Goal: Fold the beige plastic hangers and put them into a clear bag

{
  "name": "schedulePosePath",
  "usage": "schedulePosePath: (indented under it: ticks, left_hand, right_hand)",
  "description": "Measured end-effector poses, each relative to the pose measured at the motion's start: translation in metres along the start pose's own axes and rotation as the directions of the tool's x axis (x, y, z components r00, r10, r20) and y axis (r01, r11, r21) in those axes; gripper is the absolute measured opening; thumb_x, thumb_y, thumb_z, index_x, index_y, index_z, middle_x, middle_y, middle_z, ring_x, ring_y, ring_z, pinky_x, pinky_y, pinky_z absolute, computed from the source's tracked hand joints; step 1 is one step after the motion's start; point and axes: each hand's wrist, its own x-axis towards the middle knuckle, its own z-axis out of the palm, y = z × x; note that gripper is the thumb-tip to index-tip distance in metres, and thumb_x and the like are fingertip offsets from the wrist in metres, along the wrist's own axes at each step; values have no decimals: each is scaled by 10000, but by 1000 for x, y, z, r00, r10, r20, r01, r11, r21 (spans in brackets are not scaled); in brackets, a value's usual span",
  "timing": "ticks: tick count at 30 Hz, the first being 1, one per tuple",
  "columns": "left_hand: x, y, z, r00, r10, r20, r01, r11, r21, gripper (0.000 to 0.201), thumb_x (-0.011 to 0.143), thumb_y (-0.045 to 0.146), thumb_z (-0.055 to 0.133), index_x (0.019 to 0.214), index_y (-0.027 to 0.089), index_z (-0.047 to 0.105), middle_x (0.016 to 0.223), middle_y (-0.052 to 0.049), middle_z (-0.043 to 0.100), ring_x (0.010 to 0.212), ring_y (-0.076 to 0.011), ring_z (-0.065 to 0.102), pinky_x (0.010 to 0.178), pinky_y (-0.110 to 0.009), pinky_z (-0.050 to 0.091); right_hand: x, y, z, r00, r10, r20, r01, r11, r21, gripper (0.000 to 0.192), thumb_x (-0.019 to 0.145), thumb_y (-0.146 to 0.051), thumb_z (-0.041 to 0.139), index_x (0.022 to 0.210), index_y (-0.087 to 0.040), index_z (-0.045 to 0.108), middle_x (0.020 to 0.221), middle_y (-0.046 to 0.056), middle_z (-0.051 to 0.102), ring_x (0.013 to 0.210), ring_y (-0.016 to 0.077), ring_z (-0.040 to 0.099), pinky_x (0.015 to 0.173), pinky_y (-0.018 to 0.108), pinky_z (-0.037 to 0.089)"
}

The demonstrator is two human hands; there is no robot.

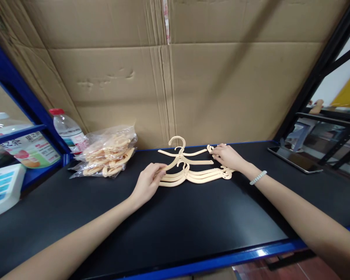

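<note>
cardboard (105,81) and blue racking (20,87) suggest a workshop.

I've room over the flat black tabletop (210,217) in front; curved cream plastic hangers (204,179), then upright brown cardboard (236,85), block beyond.

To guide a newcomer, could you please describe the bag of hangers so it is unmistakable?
On the black table, look left, near the cardboard wall. The bag of hangers lies right of the red-capped bottle. Crinkled clear wrapping sets it apart from the loose hangers further right.
</note>
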Motion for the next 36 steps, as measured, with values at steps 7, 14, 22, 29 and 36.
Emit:
schedulePosePath:
  ticks: [7, 14, 22, 29, 36]
  left_hand:
    - [0, 2, 0, 1000, 19, -8, -19, 1000, -1, 198, 896, 283, 471, 953, 180, 631, 811, -36, 636, 719, -167, 579, 677, -276, 463]
    - [0, 0, 0, 1000, 21, -11, -21, 1000, 2, 189, 893, 264, 474, 960, 178, 628, 827, -39, 641, 735, -168, 582, 679, -276, 464]
    - [-1, -2, 0, 1000, 23, -7, -23, 1000, 0, 187, 899, 274, 477, 975, 187, 624, 834, -36, 643, 740, -166, 589, 690, -277, 465]
    - [-1, -2, 0, 1000, 22, -12, -22, 1000, 6, 176, 892, 259, 486, 969, 192, 630, 832, -38, 648, 751, -170, 594, 696, -280, 464]
    - [-1, 0, 0, 1000, 27, 2, -27, 1000, 5, 179, 904, 250, 471, 965, 188, 627, 843, -40, 654, 769, -170, 597, 705, -282, 461]
  right_hand:
    - [1, 1, 2, 1000, -5, -31, 6, 1000, 19, 193, 876, -176, 515, 910, -183, 705, 988, 93, 694, 975, 284, 548, 849, 430, 416]
    - [-2, 0, -3, 969, 134, -209, -78, 963, 259, 256, 911, -228, 436, 952, -193, 687, 905, 73, 702, 828, 222, 586, 752, 354, 471]
    - [-4, -8, -6, 763, 589, -266, -101, 516, 851, 250, 826, -377, 554, 872, -163, 675, 785, 70, 700, 669, 183, 643, 660, 334, 509]
    - [-16, -42, -26, 738, 668, -95, -26, 169, 985, 291, 730, -438, 709, 826, -164, 694, 887, 91, 713, 788, 177, 661, 795, 342, 521]
    - [-18, -58, -29, 765, 642, -54, -72, 168, 983, 378, 624, -354, 802, 921, -185, 641, 921, 58, 661, 780, 168, 650, 816, 346, 519]
